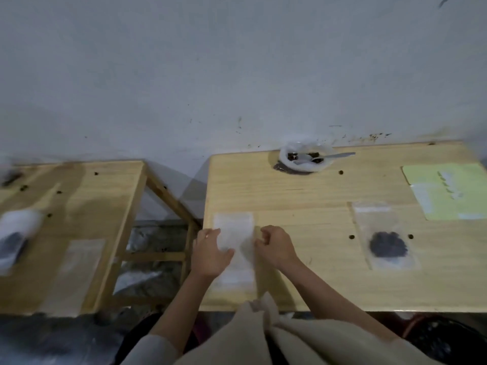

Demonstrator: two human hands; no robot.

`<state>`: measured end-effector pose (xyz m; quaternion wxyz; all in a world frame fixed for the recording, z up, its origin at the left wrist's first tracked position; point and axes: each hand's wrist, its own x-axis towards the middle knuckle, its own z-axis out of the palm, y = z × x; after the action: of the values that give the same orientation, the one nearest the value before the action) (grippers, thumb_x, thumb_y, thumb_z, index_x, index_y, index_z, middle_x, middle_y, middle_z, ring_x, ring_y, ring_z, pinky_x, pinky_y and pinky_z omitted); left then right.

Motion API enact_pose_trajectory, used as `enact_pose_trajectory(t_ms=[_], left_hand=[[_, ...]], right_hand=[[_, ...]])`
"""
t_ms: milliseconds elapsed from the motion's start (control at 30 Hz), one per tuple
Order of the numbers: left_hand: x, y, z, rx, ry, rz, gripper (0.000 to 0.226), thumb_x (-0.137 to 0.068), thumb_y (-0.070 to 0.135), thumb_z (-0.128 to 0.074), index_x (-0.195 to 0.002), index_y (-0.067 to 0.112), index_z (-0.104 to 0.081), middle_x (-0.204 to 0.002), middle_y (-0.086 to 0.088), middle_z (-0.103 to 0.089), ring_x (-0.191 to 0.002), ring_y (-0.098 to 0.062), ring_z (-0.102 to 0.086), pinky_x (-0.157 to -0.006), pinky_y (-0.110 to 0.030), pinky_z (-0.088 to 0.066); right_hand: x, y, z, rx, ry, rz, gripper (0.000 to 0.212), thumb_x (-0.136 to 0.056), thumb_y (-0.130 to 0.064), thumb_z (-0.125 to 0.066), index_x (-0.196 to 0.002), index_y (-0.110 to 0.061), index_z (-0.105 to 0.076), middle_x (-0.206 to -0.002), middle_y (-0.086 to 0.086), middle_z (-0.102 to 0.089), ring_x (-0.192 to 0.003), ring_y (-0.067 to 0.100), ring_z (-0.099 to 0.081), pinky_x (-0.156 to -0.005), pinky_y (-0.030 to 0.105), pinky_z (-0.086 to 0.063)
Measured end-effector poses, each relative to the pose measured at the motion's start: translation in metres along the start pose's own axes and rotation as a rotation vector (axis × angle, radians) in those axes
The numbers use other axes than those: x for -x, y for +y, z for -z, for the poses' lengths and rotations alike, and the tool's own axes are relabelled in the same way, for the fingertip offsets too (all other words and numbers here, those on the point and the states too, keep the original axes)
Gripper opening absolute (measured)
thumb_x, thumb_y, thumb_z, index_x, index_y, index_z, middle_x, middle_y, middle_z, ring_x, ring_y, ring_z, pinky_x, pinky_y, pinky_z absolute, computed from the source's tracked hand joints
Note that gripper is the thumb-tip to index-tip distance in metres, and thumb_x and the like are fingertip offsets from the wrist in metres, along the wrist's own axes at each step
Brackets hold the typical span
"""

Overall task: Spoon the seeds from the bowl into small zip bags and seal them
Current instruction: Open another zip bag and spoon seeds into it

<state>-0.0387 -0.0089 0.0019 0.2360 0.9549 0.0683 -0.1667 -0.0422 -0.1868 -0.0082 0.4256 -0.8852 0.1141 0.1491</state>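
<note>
An empty clear zip bag (233,241) lies flat near the front left corner of the right-hand wooden table (316,196), its long side running away from the person. The left hand (209,252) rests on the bag's left edge, fingers loosely bent with the thumb lying over the plastic; whether it pinches the bag or only presses it cannot be told through the blur. The right hand (274,246) sits at the bag's right edge, fingers curled in, apparently nipping that edge, though the grip itself is not plain.

To the right on the same table lies a second zip bag (382,233) with a dark heap of seeds (387,244) gathered in its lower half. At the far edge by the wall (237,75) stands a white bowl (305,159), holding a few dark seeds and a spoon (329,156) whose handle sticks out over the rim to the right. A pale green sheet (450,191) lies at the table's right end with some small clear pieces on it, too blurred to name.

A second wooden table (79,206) stands to the left, apart from the first. On it lie a flat clear bag (81,255) and, at the left margin, a blurred white bundle (15,233) with something dark in it.
</note>
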Motion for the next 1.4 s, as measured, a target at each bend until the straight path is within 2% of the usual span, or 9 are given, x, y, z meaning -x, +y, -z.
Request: enact_pose_trajectory(t_ms=[100,233,500,600,733,833,1067,1267,1400], left_hand=[[0.001,-0.01,-0.004,-0.094,-0.104,-0.044,0.073,-0.082,0.046,-0.065,-0.142,0.019,-0.035,-0.145,-0.004,-0.026,-0.13,-0.027,-0.029,-0.108,-0.035,-0.03],[0.003,-0.014,-0.011,-0.121,-0.081,-0.048,0.071,-0.083,0.044,-0.062,-0.143,0.022,-0.031,-0.146,-0.002,-0.023,-0.131,-0.027,-0.025,-0.106,-0.036,-0.033],[0.004,-0.024,-0.02,-0.141,-0.038,-0.085,0.074,-0.081,0.053,-0.06,-0.143,0.026,-0.03,-0.147,0.002,-0.024,-0.126,-0.025,-0.029,-0.098,-0.037,-0.042],[0.005,-0.027,-0.022,-0.125,-0.019,-0.096,0.074,-0.08,0.055,-0.061,-0.143,0.028,-0.031,-0.147,0.003,-0.025,-0.126,-0.024,-0.029,-0.098,-0.035,-0.04],[0.006,-0.029,-0.023,-0.116,-0.002,-0.095,0.074,-0.08,0.057,-0.06,-0.143,0.031,-0.03,-0.148,0.005,-0.024,-0.126,-0.023,-0.029,-0.099,-0.036,-0.04],[0.006,-0.03,-0.023,-0.109,0.009,-0.107,0.074,-0.08,0.054,-0.061,-0.143,0.029,-0.031,-0.148,0.003,-0.025,-0.126,-0.023,-0.03,-0.1,-0.036,-0.039],[0.012,-0.021,-0.013,0.246,0.149,-0.167,0.067,-0.084,0.03,-0.068,-0.143,0.016,-0.038,-0.146,-0.005,-0.037,-0.135,-0.022,-0.035,-0.109,-0.042,-0.036],[0.004,0.023,0.019,0.72,0.365,-0.227,0.038,-0.085,0.0,-0.065,-0.113,0.026,-0.059,-0.114,0.002,-0.059,-0.097,-0.001,-0.06,-0.081,-0.009,-0.046],[-0.009,0.055,0.034,0.775,0.211,-0.27,0.04,-0.086,-0.005,-0.061,-0.111,0.026,-0.064,-0.103,0.005,-0.065,-0.083,0.001,-0.061,-0.076,-0.008,-0.047]], right_hand=[[-0.005,-0.01,-0.016,0.061,-0.023,-0.009,0.046,-0.083,-0.032,-0.065,-0.06,-0.027,-0.027,-0.074,-0.002,-0.033,-0.068,0.016,-0.037,-0.058,0.026,-0.031],[-0.01,-0.018,-0.025,0.072,0.007,-0.049,0.046,-0.084,-0.032,-0.065,-0.059,-0.025,-0.026,-0.084,0.003,-0.038,-0.066,0.02,-0.043,-0.06,0.026,-0.035],[-0.001,-0.027,-0.022,0.061,0.189,-0.054,0.046,-0.084,-0.011,-0.058,-0.049,-0.015,-0.028,-0.05,0.001,-0.028,-0.045,0.012,-0.031,-0.045,0.026,-0.026],[0.001,-0.025,-0.027,0.037,0.214,-0.074,0.041,-0.084,-0.011,-0.059,-0.051,-0.015,-0.035,-0.051,-0.001,-0.033,-0.048,0.012,-0.036,-0.049,0.027,-0.029],[0.002,-0.025,-0.033,-0.139,0.251,-0.133,0.014,-0.079,-0.02,-0.073,-0.087,-0.012,-0.064,-0.081,-0.002,-0.06,-0.075,0.013,-0.057,-0.066,0.022,-0.045],[0.002,-0.027,-0.034,-0.275,0.234,-0.124,0.013,-0.078,-0.013,-0.073,-0.076,-0.015,-0.06,-0.072,-0.007,-0.059,-0.069,0.007,-0.055,-0.057,0.006,-0.037],[0.0,-0.024,-0.02,-0.443,0.209,-0.073,0.016,-0.079,-0.003,-0.071,-0.071,-0.015,-0.065,-0.071,-0.005,-0.065,-0.068,0.007,-0.061,-0.065,0.014,-0.046],[0.007,-0.018,0.025,-0.703,0.092,-0.02,0.018,-0.079,0.004,-0.07,-0.075,-0.013,-0.066,-0.067,0.005,-0.061,-0.068,0.019,-0.06,-0.063,0.024,-0.05],[0.007,-0.022,0.079,-0.769,0.019,0.01,0.016,-0.084,0.0,-0.066,-0.093,-0.013,-0.064,-0.074,0.006,-0.065,-0.067,0.014,-0.063,-0.059,0.02,-0.051]])
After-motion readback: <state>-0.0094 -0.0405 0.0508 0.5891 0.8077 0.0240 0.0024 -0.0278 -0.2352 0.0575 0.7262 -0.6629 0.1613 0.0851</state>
